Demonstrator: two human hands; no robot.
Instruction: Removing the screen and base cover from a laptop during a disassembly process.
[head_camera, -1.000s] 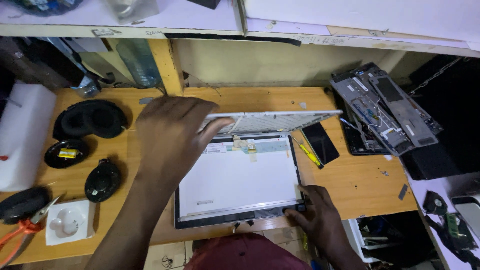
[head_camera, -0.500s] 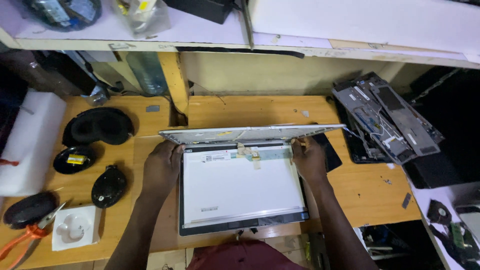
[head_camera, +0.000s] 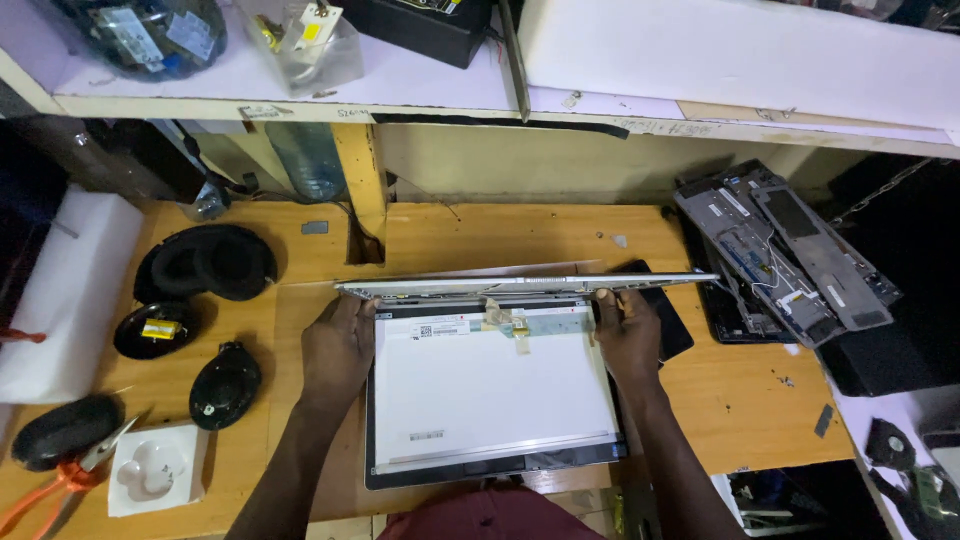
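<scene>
I have both hands on the thin silver metal laptop lid (head_camera: 520, 285), lifted edge-on above the flat white display panel (head_camera: 495, 385) that lies near the front edge of the wooden surface (head_camera: 740, 400). My left hand (head_camera: 338, 345) closes its grip on the lid's left end; my right hand (head_camera: 627, 335) closes on its right part. Black padded headphones (head_camera: 205, 262) sit toward the back left corner, and a grey stripped laptop chassis (head_camera: 785, 255) lies at the right edge.

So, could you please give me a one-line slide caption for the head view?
Left hand and right hand grip a silver laptop lid above a white display panel.
</scene>
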